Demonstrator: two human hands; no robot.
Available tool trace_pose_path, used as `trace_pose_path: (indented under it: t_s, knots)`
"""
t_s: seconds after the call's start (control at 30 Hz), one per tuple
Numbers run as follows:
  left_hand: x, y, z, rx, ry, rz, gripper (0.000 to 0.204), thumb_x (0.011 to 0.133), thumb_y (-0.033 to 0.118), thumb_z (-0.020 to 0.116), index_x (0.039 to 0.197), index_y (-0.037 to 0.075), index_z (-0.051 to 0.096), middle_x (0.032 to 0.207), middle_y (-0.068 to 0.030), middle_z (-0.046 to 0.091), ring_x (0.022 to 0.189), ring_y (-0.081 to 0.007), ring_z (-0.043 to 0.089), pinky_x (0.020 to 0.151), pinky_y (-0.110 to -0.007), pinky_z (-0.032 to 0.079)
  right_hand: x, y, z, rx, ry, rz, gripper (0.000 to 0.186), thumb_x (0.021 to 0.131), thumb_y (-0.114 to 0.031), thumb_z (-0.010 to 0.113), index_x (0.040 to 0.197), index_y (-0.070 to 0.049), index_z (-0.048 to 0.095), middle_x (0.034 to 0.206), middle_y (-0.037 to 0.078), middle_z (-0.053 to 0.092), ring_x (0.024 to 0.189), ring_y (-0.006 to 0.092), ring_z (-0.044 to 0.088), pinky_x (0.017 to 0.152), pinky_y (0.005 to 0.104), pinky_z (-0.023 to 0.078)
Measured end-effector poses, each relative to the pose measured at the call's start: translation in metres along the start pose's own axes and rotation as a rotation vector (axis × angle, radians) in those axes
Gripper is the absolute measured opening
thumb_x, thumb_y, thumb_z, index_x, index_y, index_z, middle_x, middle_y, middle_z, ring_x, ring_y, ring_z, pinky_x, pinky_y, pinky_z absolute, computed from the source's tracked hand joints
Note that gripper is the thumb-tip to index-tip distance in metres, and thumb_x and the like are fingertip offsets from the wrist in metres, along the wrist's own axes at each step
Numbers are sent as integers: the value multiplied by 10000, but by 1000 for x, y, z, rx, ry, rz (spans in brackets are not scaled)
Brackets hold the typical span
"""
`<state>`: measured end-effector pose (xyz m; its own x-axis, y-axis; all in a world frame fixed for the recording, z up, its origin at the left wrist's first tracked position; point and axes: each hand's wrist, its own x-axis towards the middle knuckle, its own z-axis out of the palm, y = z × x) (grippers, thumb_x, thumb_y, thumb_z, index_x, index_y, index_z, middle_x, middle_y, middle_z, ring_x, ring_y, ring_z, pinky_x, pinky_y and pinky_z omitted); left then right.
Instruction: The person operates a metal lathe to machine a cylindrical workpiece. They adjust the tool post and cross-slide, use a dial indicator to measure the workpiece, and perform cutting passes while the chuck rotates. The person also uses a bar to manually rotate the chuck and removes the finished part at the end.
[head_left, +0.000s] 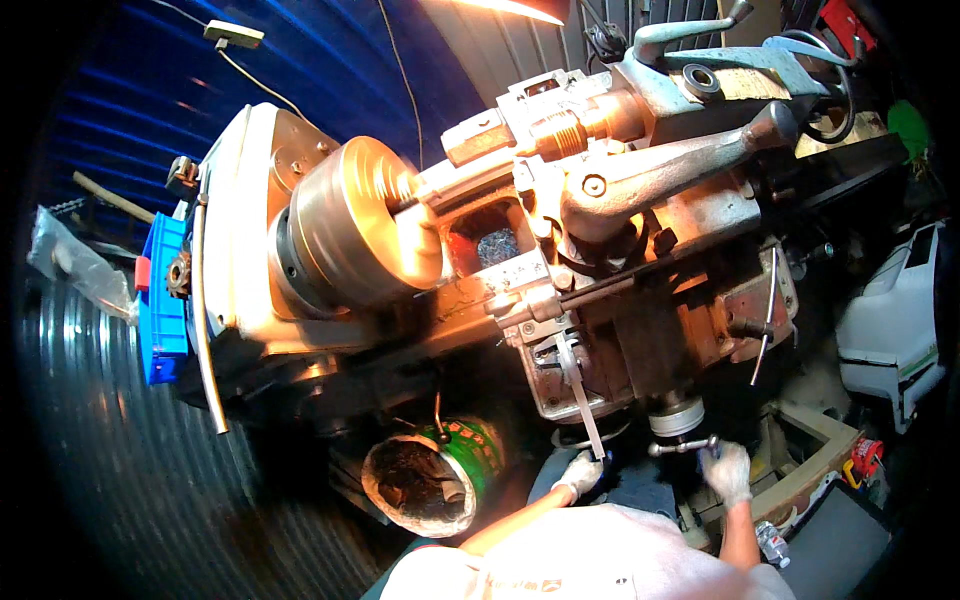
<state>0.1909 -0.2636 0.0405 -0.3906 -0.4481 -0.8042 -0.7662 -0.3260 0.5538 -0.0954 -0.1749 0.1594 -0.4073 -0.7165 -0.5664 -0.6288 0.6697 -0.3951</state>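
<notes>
A metal lathe fills the middle of the view. Its round chuck (355, 225) is smeared, as if turning. My left hand (582, 473), in a white glove, is closed at the lower end of a long pale flat bar (583, 405) that slants down from the carriage; its fingertips are partly hidden. To the right, my gloved right hand (729, 473) is closed around the end of the crank handle (684, 446) below a silver dial collar (677, 416). The tool post, with its thick lever (680, 175), stands to the right of the chuck.
The tailstock (720, 75) sits at the far right. Below the bed is a green bucket (480, 455) with dark contents. A blue plastic bin (165, 300) hangs at the left beside a metal rod (207, 330). A white container (890, 315) stands at right.
</notes>
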Motion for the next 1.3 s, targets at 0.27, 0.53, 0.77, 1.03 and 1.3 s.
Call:
trace_pose_path:
  t_s: [0.27,0.53,0.77,1.03,1.3]
  knots:
    - [6,-40,-8,-98,-179,-83,526,890,436,551,1223,31,582,1227,-216,595,1156,-347,560,970,-397,432,39,97,121,-301,156,-231,272,773,-320,654,702,-59,625,707,183,624,654,335,615,578,449,450]
    - [-72,-63,-169,123,1284,-85,362,830,264,699,1058,11,577,1110,-198,573,1020,-328,545,881,-422,441,-28,-17,60,572,-446,185,339,754,-339,759,669,-46,610,592,34,544,570,119,474,526,331,412]
    - [17,-182,-199,-342,1031,-312,698,815,247,674,1384,21,339,1210,-234,577,1072,-365,594,892,-431,468,22,62,176,398,367,-103,412,813,-437,632,828,-26,656,867,254,649,833,423,625,742,499,490]
    - [65,-347,-237,515,260,-489,649,821,288,599,1372,24,380,1247,-194,587,1139,-343,577,916,-427,492,14,46,120,-91,24,-21,372,765,-344,696,1009,-72,624,939,209,647,898,405,610,780,484,490]
    - [76,-246,-193,146,657,-725,590,842,308,565,1313,-21,429,1239,-246,566,1136,-366,575,947,-444,475,-13,17,99,151,306,27,415,800,-388,653,1029,-42,629,976,236,641,943,406,610,818,471,488]
